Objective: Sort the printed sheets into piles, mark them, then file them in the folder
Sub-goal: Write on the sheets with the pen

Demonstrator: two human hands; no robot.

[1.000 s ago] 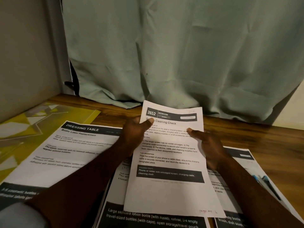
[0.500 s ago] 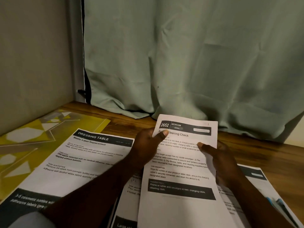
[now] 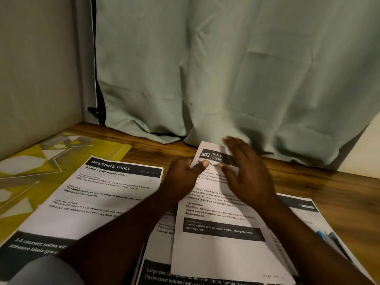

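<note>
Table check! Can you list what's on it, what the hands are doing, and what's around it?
Surface: wooden table, bare along the back.
Job's things: 2652 BEDROOM sheet on top of other printed sheets; DRESSING TABLE sheet to its left, overlapping the yellow folder.
Clutter: blue pen-like thing at the right, blurred.
Hands: left hand pinches that top sheet's upper left edge; right hand open over it, blurred.
Cables: nothing seen.
Surroundings: green curtain behind, grey wall on the left.

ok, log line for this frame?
phase: sorting | left hand: pinches sheet 2652 near top-left corner | right hand: open, blurred, over sheet | yellow folder: flat, far left
</note>
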